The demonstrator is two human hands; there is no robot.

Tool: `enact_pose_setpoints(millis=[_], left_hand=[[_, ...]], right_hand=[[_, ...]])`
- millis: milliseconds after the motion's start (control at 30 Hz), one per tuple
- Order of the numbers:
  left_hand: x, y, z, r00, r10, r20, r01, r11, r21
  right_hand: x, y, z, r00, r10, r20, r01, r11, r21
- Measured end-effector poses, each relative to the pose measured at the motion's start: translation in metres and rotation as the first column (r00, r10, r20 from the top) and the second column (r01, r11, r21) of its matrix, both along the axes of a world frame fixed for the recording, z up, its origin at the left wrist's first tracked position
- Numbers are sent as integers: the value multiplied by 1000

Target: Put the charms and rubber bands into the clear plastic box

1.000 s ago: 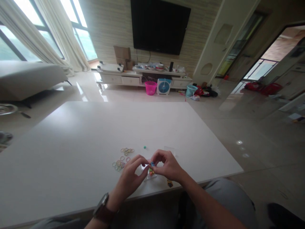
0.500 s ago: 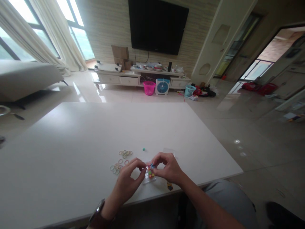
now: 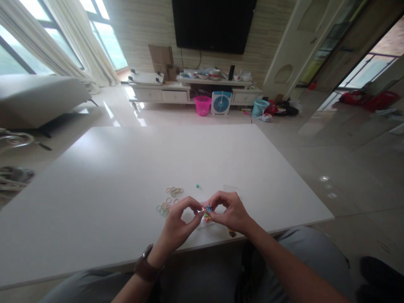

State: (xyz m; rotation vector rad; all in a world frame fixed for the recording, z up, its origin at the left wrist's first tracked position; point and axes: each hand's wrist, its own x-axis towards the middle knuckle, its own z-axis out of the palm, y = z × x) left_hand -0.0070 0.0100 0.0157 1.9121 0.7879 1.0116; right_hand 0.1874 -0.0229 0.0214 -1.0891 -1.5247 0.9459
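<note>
Over a small clear box (image 3: 205, 224) near the table's front edge, my two hands meet fingertip to fingertip. My right hand (image 3: 229, 212) pinches a small blue piece (image 3: 208, 208), too small to name its kind. The thumb and forefinger of my left hand (image 3: 181, 219) are pressed together at that piece's left side; what they hold is too small to tell. Below the fingertips, small orange, green and yellow pieces (image 3: 206, 217) lie in the box, partly hidden. A small green piece (image 3: 197, 185) sits farther back.
Left of my hands lie two groups of pale rings (image 3: 164, 208). A clear flat lid (image 3: 231, 189) is behind my right hand. A yellow and dark figure (image 3: 232, 232) lies by the edge of the white table (image 3: 132, 168).
My left fingertips have closed together and come up against the blue piece in my right hand. The whole view has tilted down slightly.
</note>
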Motion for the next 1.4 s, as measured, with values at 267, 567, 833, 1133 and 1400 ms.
enact_pose_setpoints(millis=[267,567,833,1133,1400], left_hand=[[-1,0,0,998,8,-57,-7,1000,16],[2,-4,3,999,3,-36,-2,1000,24],[3,-4,5,1000,-3,19,3,1000,-9],[3,-4,2,999,49,-13,-49,999,19],[1,-3,-2,993,118,-9,-118,993,-7]], right_hand=[[2,-2,4,997,5,77,-5,1000,7],[1,-1,5,1000,6,7,-7,1000,22],[-2,-3,1,996,8,-89,-9,1000,-7],[-3,-2,-1,968,32,-250,-62,992,-114],[-10,-1,-5,939,-69,-338,-22,966,-257]])
